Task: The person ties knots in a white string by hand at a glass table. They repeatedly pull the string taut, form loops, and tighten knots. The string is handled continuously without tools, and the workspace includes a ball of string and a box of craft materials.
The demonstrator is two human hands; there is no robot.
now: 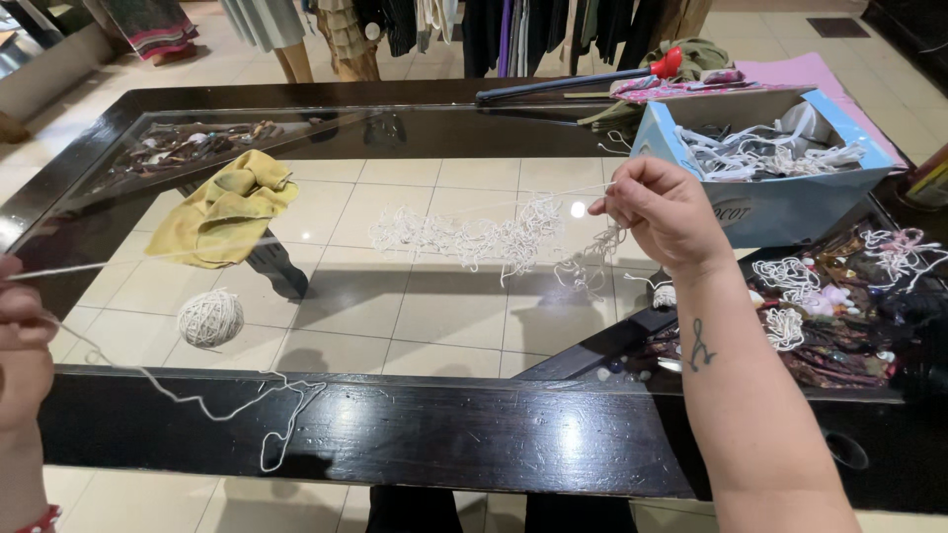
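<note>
Beside the blue box (780, 197), both hands' fingers (617, 202) pinch white string (296, 232).

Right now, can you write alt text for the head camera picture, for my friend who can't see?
Two hands, left hand and right hand, stretch a white string above a glass-topped table. On the glass lie a string ball, yellow cloth and tangled string pile.

I count one ball of string (209, 318), one yellow cloth (225, 207) and one blue box (765, 163) on my surface (434, 434).
</note>
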